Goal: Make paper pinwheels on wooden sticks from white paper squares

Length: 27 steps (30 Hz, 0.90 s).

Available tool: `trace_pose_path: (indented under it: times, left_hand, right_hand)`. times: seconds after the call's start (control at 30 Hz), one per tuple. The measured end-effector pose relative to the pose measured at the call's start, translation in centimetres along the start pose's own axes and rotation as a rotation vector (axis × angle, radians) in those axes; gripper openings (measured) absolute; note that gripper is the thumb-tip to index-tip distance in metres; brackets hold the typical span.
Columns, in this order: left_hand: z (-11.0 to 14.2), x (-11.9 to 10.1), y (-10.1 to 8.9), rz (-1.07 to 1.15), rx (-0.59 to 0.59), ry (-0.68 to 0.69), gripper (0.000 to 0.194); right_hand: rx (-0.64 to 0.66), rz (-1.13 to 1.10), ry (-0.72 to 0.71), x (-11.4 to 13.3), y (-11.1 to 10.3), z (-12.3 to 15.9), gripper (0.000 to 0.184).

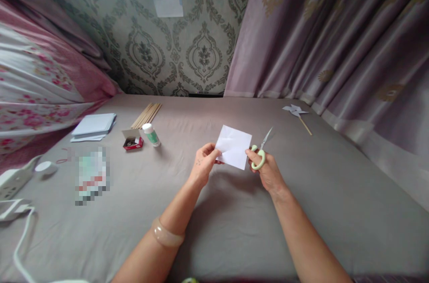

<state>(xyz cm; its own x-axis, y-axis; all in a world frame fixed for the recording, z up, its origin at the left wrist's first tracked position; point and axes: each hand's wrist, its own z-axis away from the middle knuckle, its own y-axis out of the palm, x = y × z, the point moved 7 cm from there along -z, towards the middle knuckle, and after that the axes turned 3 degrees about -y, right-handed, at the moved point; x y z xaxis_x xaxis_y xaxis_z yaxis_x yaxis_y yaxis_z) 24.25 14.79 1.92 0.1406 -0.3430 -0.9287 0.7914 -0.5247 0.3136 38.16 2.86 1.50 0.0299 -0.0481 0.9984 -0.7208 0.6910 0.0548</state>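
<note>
holds a square sheet of white paper (233, 147) between both hands, raised above a grey cloth-covered surface (187, 122), near the middle of the view. pinches the paper's left edge with the left hand (205, 162), thumb on top and fingers curled beneath. pinches its right edge with the right hand (269, 170), and grasps in that same hand a pair of scissors (263, 157) with pale green handles and with blades pointing up and away. wears a pale bangle (166, 232) on the left forearm.

to the left, well apart from the hands: an upright white bottle (152, 135) with a green label, near a small open red box (133, 145) with contents too small to tell. just behind, a bundle of wooden sticks (147, 115); farther left, a stack of white paper (94, 125). nearer, an item blurred into pixels (92, 173), a round white object (46, 168) and, at the edge, a white power strip (15, 182) with a cord (16, 251).

to the right, near a lilac curtain (268, 42): a white paper pinwheel (295, 110) on a wooden stick, lying down. at the back, a patterned wall (204, 55) with a pale sheet (169, 5) on it.
</note>
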Motion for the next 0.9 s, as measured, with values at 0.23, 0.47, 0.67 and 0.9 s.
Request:
trace_pose_path:
  times: [0.23,0.47,0.67,0.9]
  left_hand:
    - [-0.3,0.4,-0.1,-0.019,0.012,-0.007,0.015]
    - [-0.9,1.5,-0.5,0.065,0.008,-0.055,0.018]
    - [-1.1,2.8,0.7,0.257,0.113,-0.162,0.044]
    - [-1.6,3.3,1.8,0.136,0.127,-0.072,0.040]
  right_hand:
    - [-0.016,0.038,0.005,-0.5,-0.1,0.0,0.040]
    - [-0.029,0.074,-0.011,-0.9,0.2,-0.2,0.040]
    - [-0.120,0.018,-0.102,-0.7,0.9,-0.2,0.040]
    - [-0.226,0.016,-0.264,0.2,0.7,-0.6,0.036]
